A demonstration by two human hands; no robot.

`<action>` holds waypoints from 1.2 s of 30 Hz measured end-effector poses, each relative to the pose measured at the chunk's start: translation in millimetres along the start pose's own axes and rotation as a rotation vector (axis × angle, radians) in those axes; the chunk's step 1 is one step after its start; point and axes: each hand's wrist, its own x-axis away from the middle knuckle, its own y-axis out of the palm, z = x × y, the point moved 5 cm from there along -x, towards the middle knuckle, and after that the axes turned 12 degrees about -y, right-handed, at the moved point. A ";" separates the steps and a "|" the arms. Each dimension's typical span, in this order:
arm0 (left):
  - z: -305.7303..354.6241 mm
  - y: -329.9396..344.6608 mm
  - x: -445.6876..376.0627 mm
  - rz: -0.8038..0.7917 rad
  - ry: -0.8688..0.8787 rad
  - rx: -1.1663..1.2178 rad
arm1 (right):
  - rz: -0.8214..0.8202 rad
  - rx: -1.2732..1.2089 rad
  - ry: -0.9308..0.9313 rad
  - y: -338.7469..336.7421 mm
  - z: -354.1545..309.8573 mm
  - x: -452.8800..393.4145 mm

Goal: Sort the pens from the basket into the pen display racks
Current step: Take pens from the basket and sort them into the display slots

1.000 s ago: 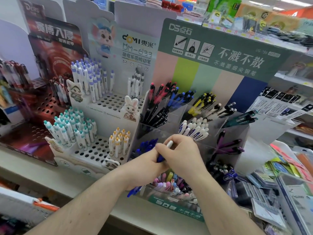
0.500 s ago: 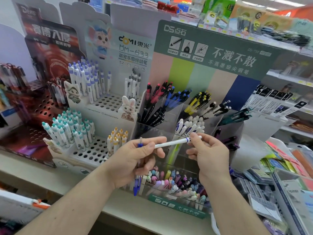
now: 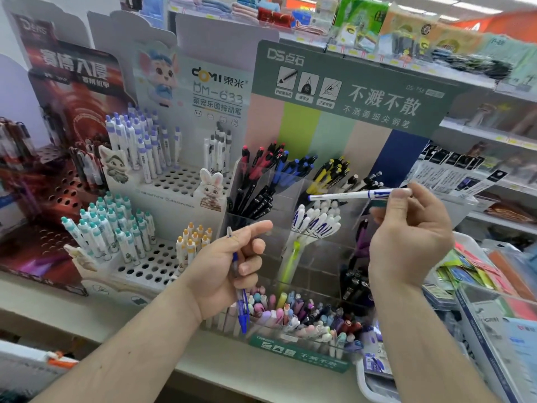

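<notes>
Apart now, right hand [image 3: 409, 239] pinches white pen [image 3: 357, 195]; left [image 3: 229, 269] grips blue pen [image 3: 242, 301].

Bright, even overhead shop light, shadows faint; wide-angle bending curves the edges; the upper shelf of packaged goods [image 3: 406, 33] smears with motion blur; the centre stays fairly sharp.

Two bare forearms, no sleeves showing; left grip [image 3: 229, 269] and right grip [image 3: 406, 242] ungloved
</notes>
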 end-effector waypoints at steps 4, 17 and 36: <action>-2.0 -1.0 -0.6 0.008 -0.011 -0.018 | -0.126 0.096 -0.163 17.0 16.4 -1.0; 4.2 -9.5 4.7 0.069 0.016 -0.037 | -0.604 0.406 -0.473 70.0 37.3 34.4; 13.2 -23.5 -0.5 0.105 0.200 0.165 | -1.379 -0.006 1.166 41.6 20.5 171.9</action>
